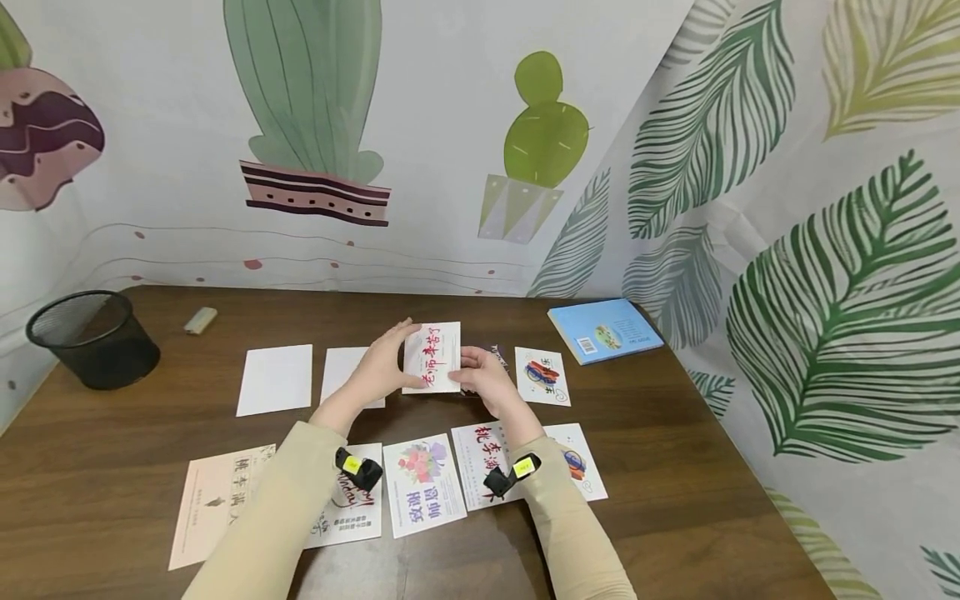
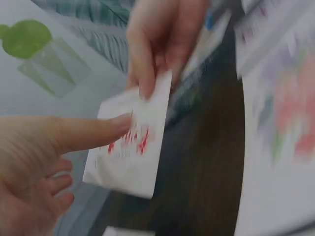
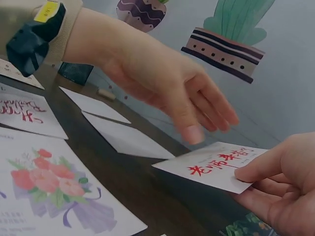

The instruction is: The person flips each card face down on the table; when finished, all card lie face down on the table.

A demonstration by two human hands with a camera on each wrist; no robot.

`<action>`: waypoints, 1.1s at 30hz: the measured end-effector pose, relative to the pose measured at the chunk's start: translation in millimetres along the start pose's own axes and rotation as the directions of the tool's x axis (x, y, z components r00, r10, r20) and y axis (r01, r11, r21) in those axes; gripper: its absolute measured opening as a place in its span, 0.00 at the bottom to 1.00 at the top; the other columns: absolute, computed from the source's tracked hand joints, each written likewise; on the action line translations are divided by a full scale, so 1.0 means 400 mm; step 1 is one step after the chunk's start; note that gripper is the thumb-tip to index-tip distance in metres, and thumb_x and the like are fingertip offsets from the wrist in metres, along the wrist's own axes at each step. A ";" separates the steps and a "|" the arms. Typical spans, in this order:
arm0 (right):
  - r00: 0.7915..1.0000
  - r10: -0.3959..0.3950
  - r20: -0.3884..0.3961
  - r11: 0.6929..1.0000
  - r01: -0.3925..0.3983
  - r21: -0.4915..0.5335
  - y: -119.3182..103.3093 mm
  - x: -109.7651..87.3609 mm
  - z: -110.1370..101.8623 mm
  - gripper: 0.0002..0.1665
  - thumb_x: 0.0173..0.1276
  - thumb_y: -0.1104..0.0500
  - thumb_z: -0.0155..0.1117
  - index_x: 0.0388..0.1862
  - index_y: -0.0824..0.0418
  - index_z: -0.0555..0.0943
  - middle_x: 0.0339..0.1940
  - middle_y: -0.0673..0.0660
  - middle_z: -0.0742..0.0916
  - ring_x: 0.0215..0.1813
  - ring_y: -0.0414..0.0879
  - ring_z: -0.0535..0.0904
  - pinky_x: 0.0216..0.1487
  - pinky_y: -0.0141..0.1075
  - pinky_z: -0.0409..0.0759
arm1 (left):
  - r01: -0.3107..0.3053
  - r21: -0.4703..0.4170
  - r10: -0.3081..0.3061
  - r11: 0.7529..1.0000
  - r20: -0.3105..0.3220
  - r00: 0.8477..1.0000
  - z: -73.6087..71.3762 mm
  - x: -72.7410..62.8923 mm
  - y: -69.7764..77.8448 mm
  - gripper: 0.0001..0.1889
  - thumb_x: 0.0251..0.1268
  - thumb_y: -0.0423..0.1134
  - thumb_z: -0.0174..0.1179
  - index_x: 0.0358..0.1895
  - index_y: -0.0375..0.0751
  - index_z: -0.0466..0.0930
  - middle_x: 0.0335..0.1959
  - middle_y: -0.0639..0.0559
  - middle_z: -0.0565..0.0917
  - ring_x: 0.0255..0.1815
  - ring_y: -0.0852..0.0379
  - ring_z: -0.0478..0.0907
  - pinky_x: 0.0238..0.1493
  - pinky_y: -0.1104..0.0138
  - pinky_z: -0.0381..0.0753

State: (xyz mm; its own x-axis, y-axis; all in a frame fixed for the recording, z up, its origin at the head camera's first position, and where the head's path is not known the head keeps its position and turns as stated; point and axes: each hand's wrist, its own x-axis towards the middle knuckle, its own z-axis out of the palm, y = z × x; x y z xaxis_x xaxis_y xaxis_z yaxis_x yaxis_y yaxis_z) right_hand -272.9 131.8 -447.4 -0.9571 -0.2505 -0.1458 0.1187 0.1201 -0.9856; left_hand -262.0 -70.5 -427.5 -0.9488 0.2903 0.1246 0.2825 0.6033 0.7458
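Note:
A small white card (image 1: 431, 358) with red handwritten-style characters is held above the table in the middle of the head view. My right hand (image 1: 489, 380) pinches its right edge, thumb on top and fingers beneath, as the right wrist view shows on this card (image 3: 211, 169). At the card's left side is my left hand (image 1: 381, 365), fingers loosely extended and thumb over the card. In the right wrist view the left hand (image 3: 172, 88) looks apart from the card, or barely touching it. A dark patterned card (image 1: 501, 360) is partly hidden behind my right hand.
Blank white cards (image 1: 274, 381) lie left, and a card with a colourful drawing (image 1: 543, 377) lies right. Nearer are several larger cards, including a bouquet card (image 1: 424, 486). A black mesh bin (image 1: 97, 342), an eraser (image 1: 201, 321) and a blue book (image 1: 606, 330) stand toward the back.

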 end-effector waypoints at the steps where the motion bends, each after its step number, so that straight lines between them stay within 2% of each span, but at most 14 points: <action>1: 1.000 -0.002 -0.010 1.000 0.002 0.004 -0.005 -0.002 -0.001 0.26 0.63 0.74 0.58 0.61 0.75 0.71 0.57 0.71 0.81 0.43 0.42 0.82 0.48 0.33 0.84 | 0.019 -0.016 -0.019 1.000 -0.026 0.999 0.001 -0.002 0.011 0.45 0.48 0.36 0.76 0.72 0.34 0.63 0.74 0.34 0.62 0.75 0.36 0.57 0.71 0.42 0.61; 5: 0.999 -0.024 -0.029 1.000 0.025 0.014 -0.019 -0.007 -0.001 0.26 0.63 0.74 0.59 0.61 0.75 0.72 0.56 0.70 0.82 0.39 0.39 0.82 0.42 0.28 0.83 | 0.101 -0.084 -0.112 0.991 -0.127 0.986 0.010 -0.010 0.047 0.34 0.56 0.40 0.72 0.66 0.33 0.72 0.62 0.35 0.78 0.63 0.39 0.75 0.62 0.49 0.75; 9: 0.998 -0.041 -0.039 0.999 0.042 0.018 -0.024 -0.011 0.001 0.26 0.63 0.74 0.59 0.61 0.74 0.72 0.55 0.70 0.82 0.38 0.39 0.82 0.38 0.26 0.81 | 0.145 -0.192 -0.181 0.971 -0.185 0.966 0.023 -0.015 0.068 0.27 0.57 0.42 0.71 0.58 0.32 0.79 0.51 0.37 0.85 0.52 0.43 0.84 0.52 0.54 0.83; 13: 0.998 -0.055 -0.031 0.998 0.055 0.011 -0.030 -0.015 0.005 0.27 0.63 0.73 0.59 0.63 0.72 0.71 0.57 0.70 0.82 0.41 0.40 0.82 0.44 0.29 0.82 | 0.154 -0.247 -0.204 0.957 -0.190 0.960 0.036 -0.016 0.079 0.25 0.55 0.43 0.73 0.53 0.30 0.82 0.48 0.37 0.87 0.49 0.44 0.85 0.49 0.55 0.84; 17: 0.997 -0.077 0.004 0.997 0.077 0.016 -0.035 -0.018 0.010 0.28 0.64 0.73 0.58 0.64 0.73 0.69 0.58 0.72 0.80 0.46 0.42 0.82 0.50 0.33 0.82 | 0.156 -0.234 -0.204 0.960 -0.199 0.959 0.048 -0.012 0.083 0.24 0.54 0.44 0.73 0.50 0.28 0.84 0.46 0.36 0.87 0.48 0.44 0.86 0.47 0.56 0.85; 22: 0.994 -0.105 0.038 0.993 0.103 0.051 -0.041 -0.022 0.014 0.29 0.63 0.75 0.59 0.65 0.74 0.68 0.59 0.73 0.79 0.49 0.43 0.82 0.51 0.32 0.82 | 0.146 -0.220 -0.195 0.965 -0.221 0.956 0.053 -0.005 0.094 0.23 0.55 0.45 0.72 0.48 0.29 0.85 0.42 0.38 0.88 0.46 0.44 0.86 0.44 0.56 0.85; 28: 0.986 -0.147 0.082 0.987 0.141 0.070 -0.054 -0.031 0.020 0.30 0.63 0.76 0.59 0.65 0.75 0.66 0.61 0.74 0.77 0.50 0.41 0.81 0.53 0.30 0.81 | 0.135 -0.190 -0.186 0.973 -0.285 0.940 0.049 -0.001 0.105 0.23 0.54 0.47 0.73 0.46 0.32 0.87 0.40 0.40 0.89 0.43 0.45 0.86 0.34 0.62 0.83; 33: 0.978 -0.187 0.092 0.982 0.183 0.051 -0.064 -0.038 0.025 0.29 0.63 0.76 0.60 0.65 0.75 0.68 0.59 0.74 0.77 0.49 0.39 0.81 0.51 0.30 0.81 | 0.139 -0.198 -0.196 0.970 -0.308 0.931 0.047 -0.005 0.115 0.22 0.52 0.47 0.74 0.45 0.34 0.88 0.39 0.42 0.89 0.43 0.46 0.86 0.33 0.63 0.82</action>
State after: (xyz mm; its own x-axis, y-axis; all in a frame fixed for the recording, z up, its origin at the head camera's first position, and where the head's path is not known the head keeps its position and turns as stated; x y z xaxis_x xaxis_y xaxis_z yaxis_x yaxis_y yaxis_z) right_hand -258.6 123.1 -420.6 -0.9339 -0.3560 0.0340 -0.0451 0.0229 -0.9987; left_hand -244.6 -29.3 -405.8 -0.9823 -0.0765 0.1709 0.1143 0.4784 0.8707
